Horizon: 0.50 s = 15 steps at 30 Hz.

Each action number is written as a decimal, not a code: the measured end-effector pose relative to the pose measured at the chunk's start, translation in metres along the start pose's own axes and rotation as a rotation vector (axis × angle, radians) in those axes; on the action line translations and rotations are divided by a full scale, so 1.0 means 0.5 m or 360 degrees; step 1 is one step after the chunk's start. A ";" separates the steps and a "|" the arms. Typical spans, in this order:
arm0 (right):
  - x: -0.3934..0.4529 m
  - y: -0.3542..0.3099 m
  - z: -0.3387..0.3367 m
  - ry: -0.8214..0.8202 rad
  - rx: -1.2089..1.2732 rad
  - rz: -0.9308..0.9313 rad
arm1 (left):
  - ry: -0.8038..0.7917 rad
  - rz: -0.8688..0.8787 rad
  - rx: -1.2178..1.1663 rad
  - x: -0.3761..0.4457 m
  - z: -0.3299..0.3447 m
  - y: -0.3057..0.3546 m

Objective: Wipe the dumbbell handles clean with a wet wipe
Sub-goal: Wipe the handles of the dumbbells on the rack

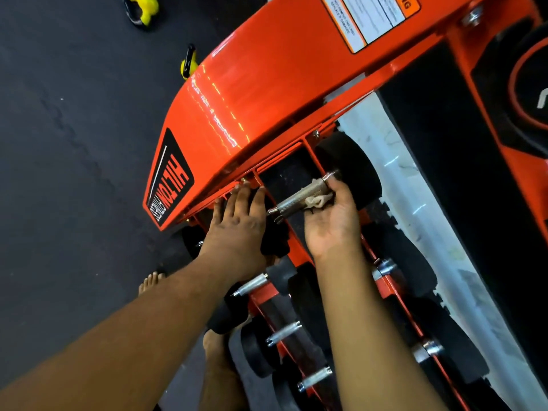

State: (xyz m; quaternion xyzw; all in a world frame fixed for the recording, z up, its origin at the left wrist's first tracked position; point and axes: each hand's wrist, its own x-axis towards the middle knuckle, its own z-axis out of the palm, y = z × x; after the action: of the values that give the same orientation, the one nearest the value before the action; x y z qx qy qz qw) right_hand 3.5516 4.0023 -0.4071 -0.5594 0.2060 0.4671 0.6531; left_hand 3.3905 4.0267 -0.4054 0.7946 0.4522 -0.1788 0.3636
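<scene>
A black dumbbell lies in the orange rack (237, 108), its knurled steel handle (299, 198) running between two black heads, the far head (355, 170) the clearer one. My right hand (332, 221) is palm up under the handle's far half and presses a crumpled pale wet wipe (318, 200) against the metal. The near head is mostly hidden by my left hand (237, 229), which lies flat on it with fingers stretched toward the rack's lower rail.
More dumbbells with steel handles (284, 332) sit in the rack below my arms. Two yellow-and-black kettlebells (141, 8) stand on the dark rubber floor at upper left. A bare foot (151, 281) shows beside the rack. A pale wall strip (394, 161) runs behind it.
</scene>
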 end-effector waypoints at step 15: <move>0.019 0.023 0.014 0.0043 -0.0031 0.0120 | 0.0009 -0.0014 -0.0007 -0.002 0.001 0.004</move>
State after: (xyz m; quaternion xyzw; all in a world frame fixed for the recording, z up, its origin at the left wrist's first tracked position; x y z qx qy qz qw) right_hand 3.5447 4.0117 -0.4187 -0.5637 0.2311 0.4858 0.6267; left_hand 3.3914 4.0251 -0.4042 0.7923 0.4571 -0.1773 0.3632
